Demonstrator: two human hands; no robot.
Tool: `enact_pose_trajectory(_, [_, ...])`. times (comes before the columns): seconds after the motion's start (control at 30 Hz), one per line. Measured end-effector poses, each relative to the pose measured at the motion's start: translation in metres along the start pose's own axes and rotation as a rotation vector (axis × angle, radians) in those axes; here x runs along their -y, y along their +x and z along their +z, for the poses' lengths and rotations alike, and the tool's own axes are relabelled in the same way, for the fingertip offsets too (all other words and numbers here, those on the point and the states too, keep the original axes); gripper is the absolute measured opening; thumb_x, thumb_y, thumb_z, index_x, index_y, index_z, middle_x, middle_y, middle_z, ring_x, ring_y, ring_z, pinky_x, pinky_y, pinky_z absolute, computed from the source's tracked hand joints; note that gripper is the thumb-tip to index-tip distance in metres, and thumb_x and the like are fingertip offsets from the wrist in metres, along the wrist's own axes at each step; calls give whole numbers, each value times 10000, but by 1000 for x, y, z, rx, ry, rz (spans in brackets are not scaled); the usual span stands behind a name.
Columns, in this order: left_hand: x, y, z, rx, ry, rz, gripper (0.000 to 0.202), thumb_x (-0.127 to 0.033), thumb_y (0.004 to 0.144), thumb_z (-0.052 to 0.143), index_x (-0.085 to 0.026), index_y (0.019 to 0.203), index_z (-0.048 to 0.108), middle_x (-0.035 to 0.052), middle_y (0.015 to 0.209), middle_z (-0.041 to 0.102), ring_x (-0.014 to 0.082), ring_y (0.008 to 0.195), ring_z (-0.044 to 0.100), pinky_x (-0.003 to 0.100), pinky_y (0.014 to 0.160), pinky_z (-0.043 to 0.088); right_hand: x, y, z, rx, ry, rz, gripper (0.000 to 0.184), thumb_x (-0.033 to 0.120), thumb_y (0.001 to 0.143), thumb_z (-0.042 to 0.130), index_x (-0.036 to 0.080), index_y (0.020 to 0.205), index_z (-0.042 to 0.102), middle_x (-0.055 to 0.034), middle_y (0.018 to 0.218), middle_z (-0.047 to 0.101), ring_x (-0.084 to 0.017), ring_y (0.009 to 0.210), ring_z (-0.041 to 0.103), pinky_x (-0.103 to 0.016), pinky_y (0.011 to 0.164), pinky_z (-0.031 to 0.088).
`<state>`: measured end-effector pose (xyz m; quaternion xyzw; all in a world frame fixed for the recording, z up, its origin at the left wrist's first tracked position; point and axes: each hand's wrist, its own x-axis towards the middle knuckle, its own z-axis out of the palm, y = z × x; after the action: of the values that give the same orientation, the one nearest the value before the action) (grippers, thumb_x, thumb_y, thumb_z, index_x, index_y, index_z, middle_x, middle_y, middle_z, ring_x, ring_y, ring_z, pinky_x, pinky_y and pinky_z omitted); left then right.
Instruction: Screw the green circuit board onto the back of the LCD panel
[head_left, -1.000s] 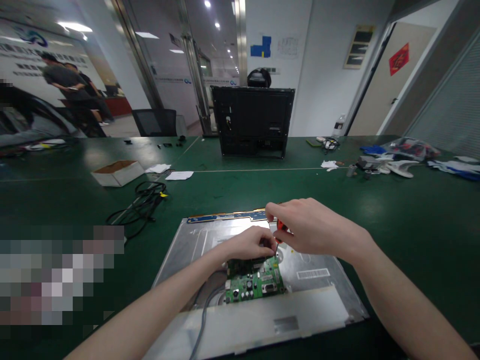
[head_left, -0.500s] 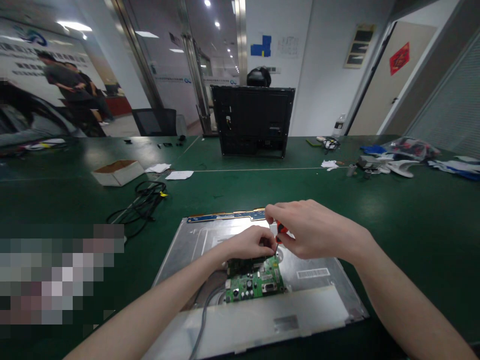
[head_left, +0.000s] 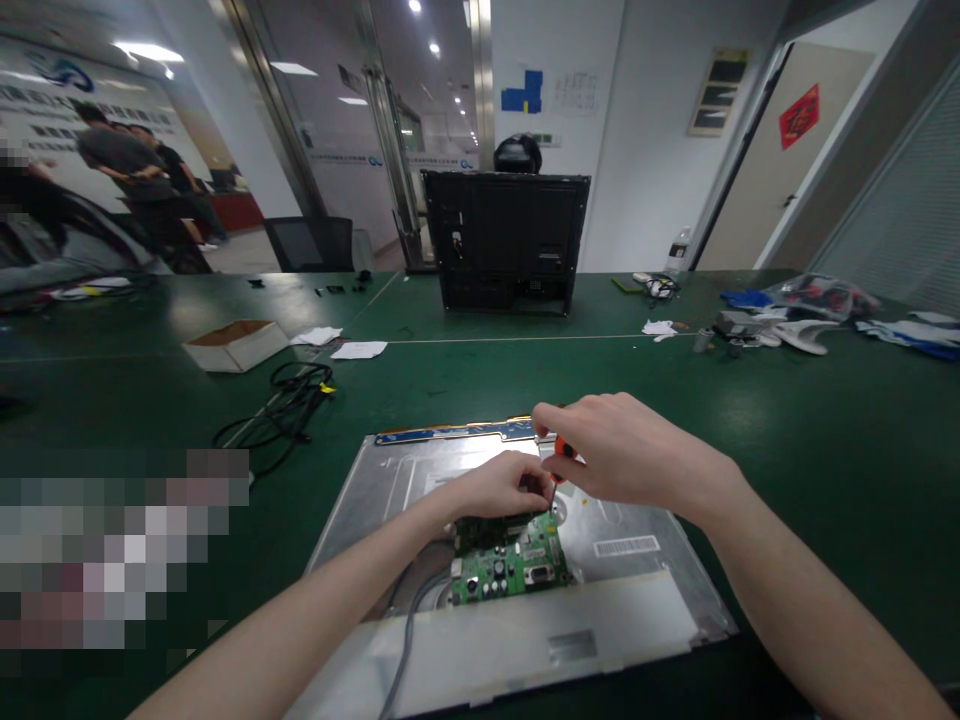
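Observation:
A flat metal display panel (head_left: 622, 610) lies on the green table, with a green circuit board (head_left: 502, 568) on its back. My right hand (head_left: 622, 452) is closed round the red and black handle of a screwdriver (head_left: 566, 450). Its shaft points down at the board's far right corner. Beside the shaft, my left hand (head_left: 506, 485) rests over the board's far edge with fingers curled together. Whatever those fingertips pinch is hidden. A grey cable (head_left: 409, 635) runs from the board's left side toward me. Along the panel's far edge is a narrow blue circuit strip (head_left: 450, 433).
A black monitor housing (head_left: 510, 240) stands upright farther back. To the left are coiled black cables (head_left: 289, 405), an open cardboard box (head_left: 238, 345) and white papers (head_left: 360, 350). Plastic bags (head_left: 821, 295) and small parts lie at the right. Several people stand in the background.
My right hand has risen slightly and turned on the screwdriver handle, with its fingers shifted. My left hand, the board and the panel have stayed in place.

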<state>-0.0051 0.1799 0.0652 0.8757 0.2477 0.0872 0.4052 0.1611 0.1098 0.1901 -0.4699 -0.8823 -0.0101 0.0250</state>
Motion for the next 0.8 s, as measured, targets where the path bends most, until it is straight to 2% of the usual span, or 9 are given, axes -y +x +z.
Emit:
enact_pose_trajectory(0.27, [1,0,1,-4,-48,14,92,-92,712,610,-146,762,666,-11,709,643,136,672,578,205,623,413,0,-1,0,-6,0,30,169,294,882,495,201,1008,559,-24,776,679,-191,665,613,-270,485,278])
enact_pose_trajectory(0.4, [2,0,1,-1,-84,10,103,-83,703,594,-150,753,654,-17,706,640,134,672,577,204,628,421,3,2,0,-29,-77,87,201,376,882,524,195,953,578,-30,713,666,-204,609,614,-270,452,244])
enact_pose_trajectory(0.53, [3,1,1,7,-58,-12,80,-106,712,591,-150,727,656,-19,707,626,128,675,562,202,635,416,4,4,1,-40,-152,134,264,437,912,480,196,916,588,-40,670,655,-214,587,621,-276,442,209])
enact_pose_trajectory(0.8, [2,0,2,-18,-49,-7,66,-107,708,608,-144,727,658,-11,706,630,139,671,569,211,628,424,6,3,1,4,-113,64,158,319,914,446,204,938,551,-32,738,670,-190,607,605,-275,467,222])
